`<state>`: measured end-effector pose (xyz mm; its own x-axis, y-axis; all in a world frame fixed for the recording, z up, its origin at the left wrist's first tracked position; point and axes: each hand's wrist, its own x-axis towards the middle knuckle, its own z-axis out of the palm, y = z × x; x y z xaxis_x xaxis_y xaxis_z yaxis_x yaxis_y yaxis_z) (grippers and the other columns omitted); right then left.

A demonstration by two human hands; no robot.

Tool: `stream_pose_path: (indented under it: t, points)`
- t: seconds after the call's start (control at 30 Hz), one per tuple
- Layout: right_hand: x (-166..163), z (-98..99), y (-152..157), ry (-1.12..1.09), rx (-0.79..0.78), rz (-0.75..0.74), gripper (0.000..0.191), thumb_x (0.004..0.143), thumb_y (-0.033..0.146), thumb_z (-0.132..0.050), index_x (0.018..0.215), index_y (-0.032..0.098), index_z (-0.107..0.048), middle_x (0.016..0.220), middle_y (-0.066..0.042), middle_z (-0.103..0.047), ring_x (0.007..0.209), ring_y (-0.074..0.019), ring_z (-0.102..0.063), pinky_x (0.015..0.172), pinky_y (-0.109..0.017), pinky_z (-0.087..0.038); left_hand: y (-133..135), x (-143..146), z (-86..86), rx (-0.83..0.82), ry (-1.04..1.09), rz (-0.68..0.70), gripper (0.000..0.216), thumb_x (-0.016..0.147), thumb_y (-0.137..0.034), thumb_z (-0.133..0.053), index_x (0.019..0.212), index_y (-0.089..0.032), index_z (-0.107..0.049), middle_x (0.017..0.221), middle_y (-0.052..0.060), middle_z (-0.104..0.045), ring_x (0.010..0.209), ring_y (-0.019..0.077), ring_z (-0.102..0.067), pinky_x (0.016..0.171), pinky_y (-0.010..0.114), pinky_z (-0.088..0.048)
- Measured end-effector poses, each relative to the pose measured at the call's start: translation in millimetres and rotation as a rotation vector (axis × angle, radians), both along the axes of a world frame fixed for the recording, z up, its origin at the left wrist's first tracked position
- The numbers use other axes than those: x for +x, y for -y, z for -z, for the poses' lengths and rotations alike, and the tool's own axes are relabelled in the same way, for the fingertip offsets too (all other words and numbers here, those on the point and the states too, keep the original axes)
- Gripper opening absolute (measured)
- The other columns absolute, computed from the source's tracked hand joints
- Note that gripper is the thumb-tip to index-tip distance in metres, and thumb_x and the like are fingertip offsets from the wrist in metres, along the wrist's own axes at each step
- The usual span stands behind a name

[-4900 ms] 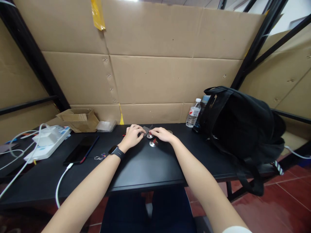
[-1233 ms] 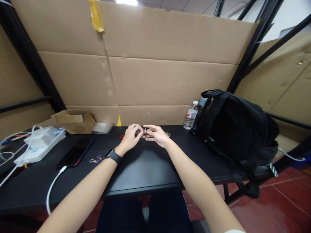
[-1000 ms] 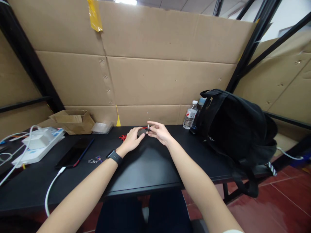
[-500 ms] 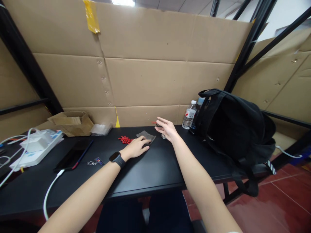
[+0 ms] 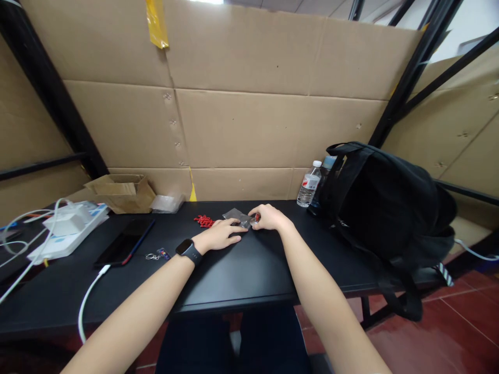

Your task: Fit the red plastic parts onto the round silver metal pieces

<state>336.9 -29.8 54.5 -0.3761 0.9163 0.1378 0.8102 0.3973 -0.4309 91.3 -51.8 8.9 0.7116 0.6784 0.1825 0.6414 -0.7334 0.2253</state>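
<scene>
My left hand (image 5: 221, 235) lies on the black desk (image 5: 241, 270) with its fingers stretched flat, the tips resting on a small clear plastic bag (image 5: 235, 214). My right hand (image 5: 268, 217) is curled just right of the bag and pinches a small red-and-silver piece against the bag's edge. A little pile of red pieces (image 5: 204, 221) lies on the desk left of the bag. A black watch sits on my left wrist.
A black backpack (image 5: 385, 208) fills the desk's right end, with a water bottle (image 5: 309, 184) beside it. At the left are a phone (image 5: 123, 241) on a white cable, keys (image 5: 157, 255), a power strip (image 5: 66, 228), a cardboard box (image 5: 120, 193). Cardboard walls stand behind.
My right hand came down from near the bottle to the bag's right edge and closed on a small piece. My left hand stayed flat on the bag. The camera tilted slightly.
</scene>
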Motion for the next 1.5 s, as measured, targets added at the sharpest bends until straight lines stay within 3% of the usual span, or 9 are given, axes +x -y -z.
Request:
stream_pose_path:
  t: [0.17,0.43,0.7,0.97,1.1,1.23,1.33,1.4,1.5]
  points:
    - [-16,6.1,3,0.108,0.024,0.054,0.040,0.053,0.029,-0.091,0.092,0.030,-0.078,0.087,-0.003,-0.073,0.080,-0.0217,-0.067,0.066,-0.026,-0.045,0,0,0.2,-0.016,-0.007,-0.015,0.040,0.095,-0.043,-0.055,0.135,-0.045,-0.059,0.149,0.005,-0.050,0.139,0.0328,-0.043,0.110,0.055,-0.036]
    - [-16,14.6,-6,-0.048,0.042,-0.022,0.044,0.049,0.018,-0.093,0.089,0.024,-0.077,0.079,0.000,-0.072,0.073,-0.0161,-0.065,0.068,-0.023,-0.046,0,-5,-4.5,-0.063,-0.021,0.024,0.040,0.095,-0.039,-0.056,0.134,-0.047,-0.060,0.153,0.005,-0.047,0.141,0.0345,-0.041,0.109,0.059,-0.034]
    - [-19,20.1,-10,-0.072,0.036,-0.059,0.034,0.060,0.012,-0.087,0.090,0.023,-0.076,0.078,0.001,-0.071,0.071,-0.0140,-0.064,0.067,-0.023,-0.044,1,-7,-6.7,-0.089,-0.056,0.049,0.043,0.096,-0.038,-0.054,0.138,-0.048,-0.055,0.159,0.003,-0.038,0.146,0.0323,-0.035,0.111,0.060,-0.030]
    - [-32,19.1,-3,0.136,0.256,0.127,0.038,0.072,0.041,-0.085,0.104,0.028,-0.069,0.103,-0.003,-0.069,0.091,-0.0191,-0.064,0.069,-0.025,-0.042,3,-7,-9.5,-0.087,-0.063,0.036,0.043,0.094,-0.033,-0.057,0.135,-0.046,-0.059,0.162,-0.001,-0.033,0.148,0.0327,-0.031,0.115,0.058,-0.027]
    - [-41,26.5,-8,0.208,0.326,0.171,0.037,0.079,0.044,-0.079,0.109,0.026,-0.067,0.110,-0.006,-0.066,0.100,-0.0217,-0.063,0.077,-0.028,-0.045,2,-7,-12.5,-0.094,-0.107,0.024,0.042,0.094,-0.032,-0.055,0.134,-0.045,-0.061,0.163,-0.002,-0.030,0.149,0.0317,-0.027,0.116,0.057,-0.025]
    - [-45,31.6,-12,0.126,0.323,0.170,0.026,0.086,0.032,-0.072,0.111,0.025,-0.066,0.109,-0.006,-0.066,0.098,-0.0208,-0.063,0.081,-0.030,-0.045,4,-8,-19.8,-0.009,-0.089,-0.031,0.042,0.087,-0.017,-0.053,0.118,-0.041,-0.071,0.158,-0.002,-0.040,0.146,0.0311,-0.033,0.112,0.054,-0.029]
    - [-37,28.5,-14,-0.008,0.213,-0.036,0.027,0.084,0.026,-0.073,0.110,0.022,-0.068,0.098,-0.004,-0.067,0.087,-0.0160,-0.062,0.078,-0.026,-0.045,6,-8,-23.6,0.105,-0.024,-0.070,0.043,0.078,-0.005,-0.049,0.102,-0.033,-0.073,0.139,0.001,-0.057,0.131,0.0262,-0.048,0.105,0.045,-0.036]
    - [-28,24.4,-14,-0.057,0.171,-0.164,0.021,0.089,0.027,-0.067,0.109,0.021,-0.070,0.094,-0.004,-0.068,0.084,-0.0148,-0.061,0.079,-0.025,-0.045,6,-9,-22.8,0.181,0.027,-0.131,0.044,0.074,-0.003,-0.050,0.105,-0.028,-0.066,0.124,0.003,-0.063,0.117,0.0244,-0.055,0.097,0.041,-0.039]
    - [-17,20.8,-15,-0.071,0.196,-0.133,0.022,0.094,0.017,-0.054,0.108,0.022,-0.071,0.100,-0.005,-0.068,0.089,-0.0160,-0.061,0.082,-0.026,-0.044,4,-7,-17.7,0.271,0.065,-0.255,0.040,0.076,-0.008,-0.056,0.112,-0.025,-0.058,0.116,0.006,-0.064,0.109,0.0260,-0.055,0.090,0.040,-0.039]
